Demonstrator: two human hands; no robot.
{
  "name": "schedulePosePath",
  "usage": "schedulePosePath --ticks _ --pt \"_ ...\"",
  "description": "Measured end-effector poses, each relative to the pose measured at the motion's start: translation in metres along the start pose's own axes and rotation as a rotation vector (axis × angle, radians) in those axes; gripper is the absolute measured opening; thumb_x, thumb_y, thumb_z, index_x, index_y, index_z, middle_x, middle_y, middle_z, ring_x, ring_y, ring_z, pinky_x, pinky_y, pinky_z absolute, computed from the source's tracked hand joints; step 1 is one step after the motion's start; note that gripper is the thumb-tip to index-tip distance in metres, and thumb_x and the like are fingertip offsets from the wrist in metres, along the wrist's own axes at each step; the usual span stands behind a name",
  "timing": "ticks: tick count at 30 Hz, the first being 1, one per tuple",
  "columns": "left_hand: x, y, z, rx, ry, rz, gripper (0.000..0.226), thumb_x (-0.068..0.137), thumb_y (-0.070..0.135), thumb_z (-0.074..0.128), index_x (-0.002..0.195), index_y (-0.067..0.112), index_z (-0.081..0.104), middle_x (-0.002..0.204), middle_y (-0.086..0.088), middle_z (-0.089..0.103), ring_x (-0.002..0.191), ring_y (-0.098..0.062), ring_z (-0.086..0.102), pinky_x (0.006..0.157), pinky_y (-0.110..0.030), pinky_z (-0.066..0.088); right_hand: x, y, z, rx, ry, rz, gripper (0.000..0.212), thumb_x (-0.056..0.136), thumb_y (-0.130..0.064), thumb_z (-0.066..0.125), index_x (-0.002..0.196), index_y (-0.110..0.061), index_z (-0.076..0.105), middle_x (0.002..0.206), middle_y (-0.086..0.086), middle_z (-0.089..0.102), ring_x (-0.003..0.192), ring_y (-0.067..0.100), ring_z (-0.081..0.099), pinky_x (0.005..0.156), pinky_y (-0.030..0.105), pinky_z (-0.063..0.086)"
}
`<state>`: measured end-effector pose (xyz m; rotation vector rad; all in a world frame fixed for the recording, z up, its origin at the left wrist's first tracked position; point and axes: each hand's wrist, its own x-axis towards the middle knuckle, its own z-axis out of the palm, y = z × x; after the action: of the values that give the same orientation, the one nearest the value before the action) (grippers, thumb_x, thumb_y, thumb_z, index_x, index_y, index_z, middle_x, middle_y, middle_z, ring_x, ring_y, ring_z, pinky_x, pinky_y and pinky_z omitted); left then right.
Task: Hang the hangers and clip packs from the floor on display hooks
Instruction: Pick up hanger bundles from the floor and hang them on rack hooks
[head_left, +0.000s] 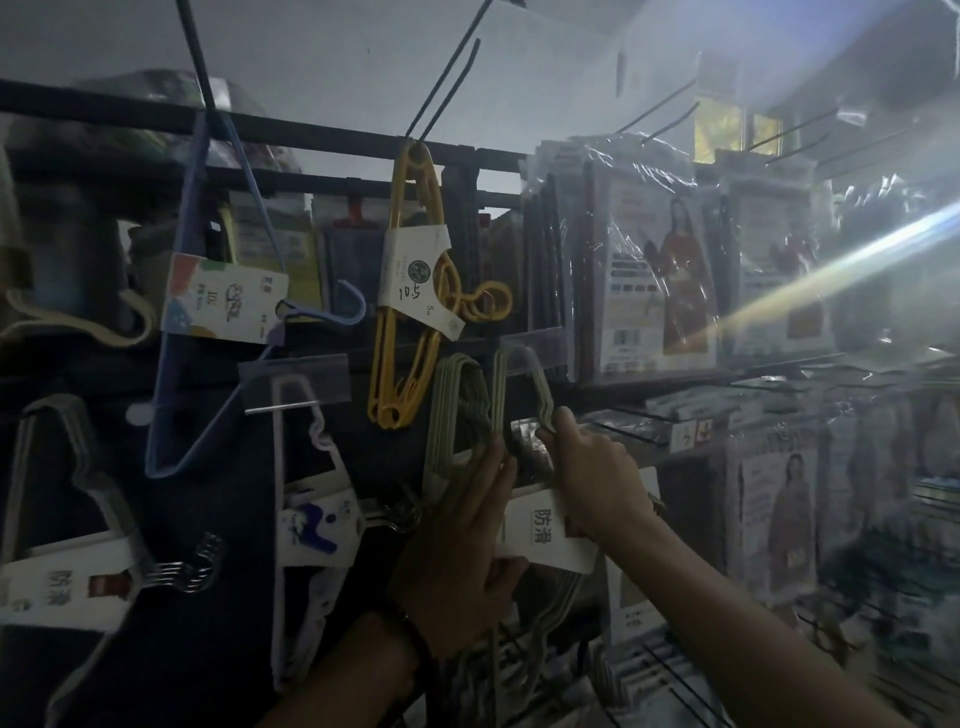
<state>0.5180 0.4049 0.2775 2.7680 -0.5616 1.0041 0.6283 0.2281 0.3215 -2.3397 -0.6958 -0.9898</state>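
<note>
The right hand (592, 467) is up high, with its fingers curled round one thin bar of the green hanger pack (457, 410). The left hand (462, 561) is just beside it, lower down and to the left. Its fingers point straight up and lie flat on the same green hangers. The two hands are close together but do not touch. The white card (545, 530) of the green pack sits between them, partly under the right wrist. The left thumb is near the card's lower edge. There is a dark band (410, 639) on the left wrist. The top of the green pack goes up behind a clear tag (530, 345), just above the right hand. It is too dark to tell if the pack is on a hook there. Above the left hand hangs a yellow hanger pack (402, 291) with a white label, on a long black hook (447, 78). To the left of the left hand hangs a white hanger pack (306, 519) with a blue and white card. Farther left and higher is a blue hanger pack (171, 364), which hangs from the black rail (311, 137). At the far left is a grey hanger pack (78, 519) with silver hooks. To the right of the hands are flat boxes in shiny plastic (649, 286), standing in rows. A bright streak of light crosses the right side.
</note>
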Motion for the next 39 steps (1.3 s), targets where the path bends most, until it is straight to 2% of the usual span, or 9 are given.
schedulePosePath --ticks 8,16,22,24,26,28,34,37,39 --pt "0.017 -0.018 0.014 0.183 -0.171 -0.175 0.091 0.100 0.054 0.049 0.163 0.028 -0.010 0.159 0.019 -0.042 0.152 -0.009 -0.032 0.129 -0.045 0.008 0.046 0.004 0.027 0.139 -0.301 0.000 0.018 0.110 -0.038 0.042 0.113 -0.021 0.048 0.098 0.006 0.065 0.088 0.024 0.067 0.078 0.046 0.059" --pt "0.029 -0.038 0.021 0.360 -0.362 -0.359 0.103 0.071 0.073 0.005 0.161 0.029 -0.018 0.156 0.017 -0.047 0.144 -0.016 -0.045 0.127 -0.056 -0.003 0.064 0.008 0.083 0.056 -0.187 -0.057 0.041 0.110 -0.050 0.030 0.122 -0.018 0.051 0.104 0.006 0.071 0.096 0.029 0.071 0.077 0.043 0.058" --pt "0.026 -0.045 0.028 0.358 -0.369 -0.414 0.099 0.080 0.075 0.012 0.164 0.025 -0.006 0.163 0.011 -0.037 0.151 -0.023 -0.036 0.128 -0.047 -0.004 0.073 0.022 0.120 0.257 -0.260 0.111 0.024 0.101 -0.036 0.057 0.118 -0.020 0.051 0.107 0.007 0.071 0.091 0.025 0.072 0.071 0.044 0.064" --pt "0.012 -0.045 0.027 0.359 -0.403 -0.432 0.093 0.088 0.072 0.018 0.165 0.020 0.006 0.168 0.003 -0.026 0.154 -0.025 -0.027 0.130 -0.045 0.000 0.051 0.011 0.106 0.350 -0.208 0.155 0.041 0.095 -0.034 0.064 0.128 -0.017 0.048 0.116 0.008 0.066 0.100 0.027 0.070 0.078 0.045 0.064" --pt "-0.008 -0.034 0.017 0.302 -0.276 -0.372 0.087 0.089 0.067 0.026 0.159 0.017 0.035 0.171 -0.004 0.012 0.159 -0.028 0.006 0.130 -0.043 0.009 0.015 -0.008 0.081 0.432 -0.148 0.201 0.053 0.096 -0.037 0.059 0.141 -0.015 0.042 0.133 0.011 0.057 0.117 0.030 0.063 0.093 0.042 0.058" --pt "-0.036 -0.019 0.000 0.207 -0.170 -0.401 0.062 0.093 0.058 0.043 0.144 0.027 0.056 0.153 0.010 0.044 0.146 -0.017 0.037 0.125 -0.037 0.028 -0.025 -0.027 0.062 0.515 -0.193 0.218 0.053 0.100 -0.034 0.060 0.145 -0.015 0.041 0.143 0.012 0.049 0.124 0.030 0.056 0.096 0.034 0.050" --pt "-0.191 0.030 -0.051 0.101 -0.200 -0.781 0.004 0.092 0.043 0.057 0.094 0.039 0.058 0.099 0.016 0.062 0.091 -0.006 0.059 0.075 -0.026 0.047 -0.142 -0.114 0.048 0.613 -0.338 -0.049 0.011 0.097 -0.023 0.063 0.088 -0.022 0.058 0.079 -0.003 0.063 0.070 0.018 0.062 0.061 0.039 0.050" --pt "-0.311 0.065 -0.066 0.054 -0.299 -1.039 0.011 0.088 0.046 0.056 0.092 0.036 0.060 0.096 0.013 0.069 0.093 -0.009 0.065 0.079 -0.024 0.052 -0.219 -0.181 0.050 0.687 -0.642 -0.201 0.014 0.100 -0.025 0.062 0.088 -0.021 0.059 0.073 0.000 0.060 0.065 0.014 0.057 0.062 0.035 0.046" --pt "-0.384 0.099 -0.078 -0.038 -0.386 -1.196 0.007 0.091 0.046 0.055 0.091 0.041 0.059 0.093 0.004 0.068 0.094 -0.022 0.067 0.083 -0.041 0.058 -0.271 -0.221 0.053 0.734 -0.902 -0.314 0.015 0.103 -0.027 0.062 0.088 -0.023 0.063 0.076 -0.002 0.063 0.068 0.012 0.060 0.064 0.030 0.047"
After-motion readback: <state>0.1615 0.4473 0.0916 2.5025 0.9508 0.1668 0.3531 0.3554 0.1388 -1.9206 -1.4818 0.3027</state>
